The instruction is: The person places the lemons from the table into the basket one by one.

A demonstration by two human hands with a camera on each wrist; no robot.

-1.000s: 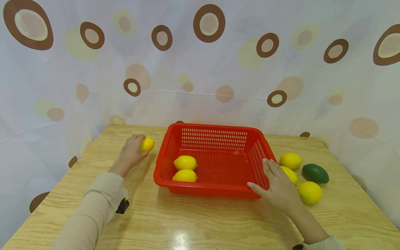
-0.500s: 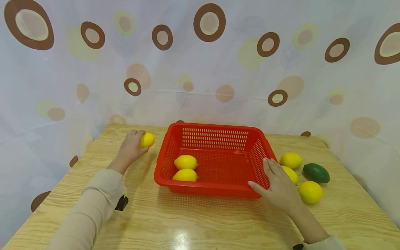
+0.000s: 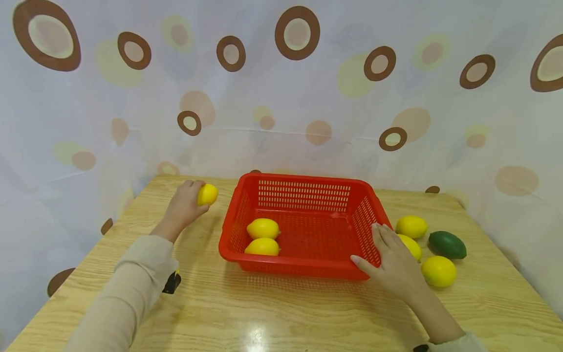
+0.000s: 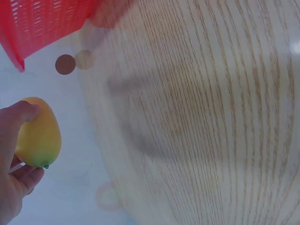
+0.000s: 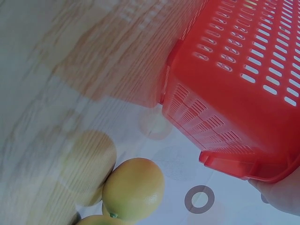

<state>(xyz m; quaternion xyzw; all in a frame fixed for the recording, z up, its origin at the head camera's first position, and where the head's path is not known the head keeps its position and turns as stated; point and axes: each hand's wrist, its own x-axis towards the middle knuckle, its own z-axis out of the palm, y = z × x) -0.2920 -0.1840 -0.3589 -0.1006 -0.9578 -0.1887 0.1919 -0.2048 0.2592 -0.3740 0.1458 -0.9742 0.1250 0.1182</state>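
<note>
In the head view my left hand (image 3: 182,208) grips a yellow lemon (image 3: 207,194) left of the red basket (image 3: 303,266), above the table. Thumb and fingers wrap the lemon (image 4: 41,136) in the left wrist view, its green-tinged tip showing. My right hand (image 3: 393,264) rests on the basket's near right corner, fingers extended over the right rim and thumb at the front rim. From the right wrist, only part of that hand (image 5: 281,193) shows at the rim. Inside the basket, two lemons, a rear one (image 3: 263,229) and a front one (image 3: 262,247), lie at the left.
Right of the basket sit three more lemons: one at the back (image 3: 411,226), one partly behind my right hand (image 3: 411,247) and one in front (image 3: 439,271). Beside them is a dark green oval fruit (image 3: 447,245). A patterned curtain (image 3: 281,98) hangs behind the wooden table (image 3: 220,313).
My left hand has risen a little with the lemon. The right hand stays on the basket's corner, and the basket and other fruit keep their places.
</note>
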